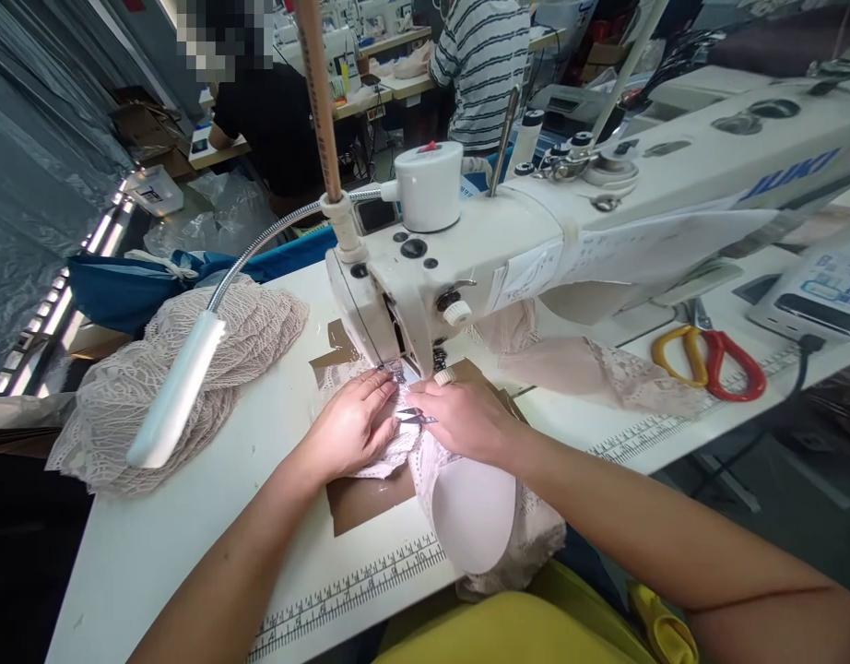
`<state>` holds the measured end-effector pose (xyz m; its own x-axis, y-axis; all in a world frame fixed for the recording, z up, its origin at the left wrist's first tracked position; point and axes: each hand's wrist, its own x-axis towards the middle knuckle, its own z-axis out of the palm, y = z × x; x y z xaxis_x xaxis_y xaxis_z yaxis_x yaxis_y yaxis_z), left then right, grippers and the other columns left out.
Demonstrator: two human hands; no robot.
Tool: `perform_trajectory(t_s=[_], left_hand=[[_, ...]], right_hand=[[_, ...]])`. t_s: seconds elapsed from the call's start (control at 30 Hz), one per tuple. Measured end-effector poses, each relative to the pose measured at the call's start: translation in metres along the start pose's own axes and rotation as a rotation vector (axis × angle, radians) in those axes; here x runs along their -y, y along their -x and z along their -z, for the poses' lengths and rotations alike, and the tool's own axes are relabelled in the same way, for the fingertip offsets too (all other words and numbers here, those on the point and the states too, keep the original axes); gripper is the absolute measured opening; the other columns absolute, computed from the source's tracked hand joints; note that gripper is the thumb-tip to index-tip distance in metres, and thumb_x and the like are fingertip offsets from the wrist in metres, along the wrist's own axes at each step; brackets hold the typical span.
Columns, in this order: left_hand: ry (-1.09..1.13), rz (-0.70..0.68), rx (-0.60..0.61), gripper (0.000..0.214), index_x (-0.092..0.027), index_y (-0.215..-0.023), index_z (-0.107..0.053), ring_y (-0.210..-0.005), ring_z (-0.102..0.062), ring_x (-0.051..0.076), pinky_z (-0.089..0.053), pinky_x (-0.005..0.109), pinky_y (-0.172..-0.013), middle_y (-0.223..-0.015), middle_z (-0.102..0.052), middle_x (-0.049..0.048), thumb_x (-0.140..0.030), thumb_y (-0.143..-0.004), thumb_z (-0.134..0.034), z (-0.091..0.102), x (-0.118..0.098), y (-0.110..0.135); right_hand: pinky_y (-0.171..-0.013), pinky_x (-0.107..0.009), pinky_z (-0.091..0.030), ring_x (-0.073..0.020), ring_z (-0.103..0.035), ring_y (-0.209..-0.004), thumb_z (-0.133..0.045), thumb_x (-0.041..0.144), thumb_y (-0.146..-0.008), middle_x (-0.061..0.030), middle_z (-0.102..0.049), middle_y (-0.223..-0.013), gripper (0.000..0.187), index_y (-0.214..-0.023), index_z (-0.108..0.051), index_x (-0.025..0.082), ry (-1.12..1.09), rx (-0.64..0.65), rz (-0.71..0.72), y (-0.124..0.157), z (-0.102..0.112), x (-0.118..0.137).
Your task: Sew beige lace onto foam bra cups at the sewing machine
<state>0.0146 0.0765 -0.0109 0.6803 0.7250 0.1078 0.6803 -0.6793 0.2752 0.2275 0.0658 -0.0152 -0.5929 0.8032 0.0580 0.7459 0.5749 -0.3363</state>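
Observation:
My left hand (352,426) lies flat with fingers stretched out, pressing pale lace fabric (397,452) just in front of the needle of a white sewing machine (466,249). My right hand (459,415) rests on the same piece, fingers curled around small thread snips (418,417), with a taped band on one finger. A white padded bra cup (473,512) attached to the lace hangs toward the table's front edge.
A heap of beige lace pieces (190,369) lies at left under a gooseneck lamp (180,387). More lace (605,369), red and yellow scissors (715,360) and a control box (812,295) sit at right. Two people work at benches behind.

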Motion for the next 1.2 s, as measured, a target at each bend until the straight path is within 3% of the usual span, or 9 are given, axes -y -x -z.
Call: perform_trajectory(t_s=[0.2, 0.47, 0.63, 0.87, 1.2], left_hand=[[-0.042, -0.015, 0.006, 0.049, -0.003, -0.13, -0.053, -0.119, -0.052, 0.034, -0.045, 0.048, -0.102, -0.126, -0.056, 0.0223, -0.03, -0.089, -0.048, -0.002, 0.003, 0.0], [-0.069, -0.014, 0.013, 0.049, -0.003, -0.129, -0.054, -0.116, -0.054, 0.034, -0.046, 0.05, -0.1, -0.125, -0.059, 0.0205, -0.027, -0.086, -0.049, 0.0, 0.008, 0.001], [-0.113, -0.027, -0.046, 0.041, -0.006, -0.123, -0.058, -0.114, -0.055, 0.032, -0.046, 0.05, -0.097, -0.124, -0.06, 0.0184, -0.019, -0.085, -0.049, -0.003, 0.007, 0.004], [-0.102, -0.12, -0.127, 0.031, -0.011, -0.116, -0.062, -0.099, -0.059, 0.026, -0.05, 0.042, -0.086, -0.122, -0.064, 0.0126, -0.019, -0.089, -0.05, -0.01, -0.003, 0.006], [-0.133, -0.113, -0.118, 0.032, -0.009, -0.117, -0.063, -0.1, -0.058, 0.027, -0.049, 0.045, -0.089, -0.121, -0.065, 0.0131, -0.021, -0.089, -0.05, -0.007, 0.002, 0.002]], right_hand=[[-0.055, -0.028, -0.027, -0.0149, -0.054, -0.068, -0.054, 0.019, -0.082, -0.0017, -0.065, -0.084, 0.017, -0.096, -0.064, 0.02, 0.003, -0.011, -0.016, -0.001, 0.001, 0.001], [-0.056, -0.029, -0.029, -0.0161, -0.057, -0.073, -0.053, 0.021, -0.082, -0.0025, -0.067, -0.093, 0.029, -0.11, -0.064, 0.022, 0.0, 0.011, -0.011, 0.0, -0.001, -0.001], [-0.057, -0.028, -0.031, -0.0164, -0.056, -0.074, -0.053, 0.017, -0.081, -0.0029, -0.067, -0.097, 0.036, -0.115, -0.063, 0.024, 0.014, 0.013, 0.026, 0.002, -0.003, -0.004], [-0.058, -0.028, -0.03, -0.0158, -0.055, -0.073, -0.056, 0.019, -0.081, -0.002, -0.065, -0.09, 0.03, -0.11, -0.064, 0.021, 0.044, 0.004, 0.055, 0.001, -0.004, -0.004], [-0.057, -0.029, -0.032, -0.0166, -0.057, -0.073, -0.053, 0.017, -0.082, -0.0028, -0.068, -0.099, 0.035, -0.116, -0.061, 0.02, 0.068, 0.034, 0.005, 0.001, -0.004, -0.001]])
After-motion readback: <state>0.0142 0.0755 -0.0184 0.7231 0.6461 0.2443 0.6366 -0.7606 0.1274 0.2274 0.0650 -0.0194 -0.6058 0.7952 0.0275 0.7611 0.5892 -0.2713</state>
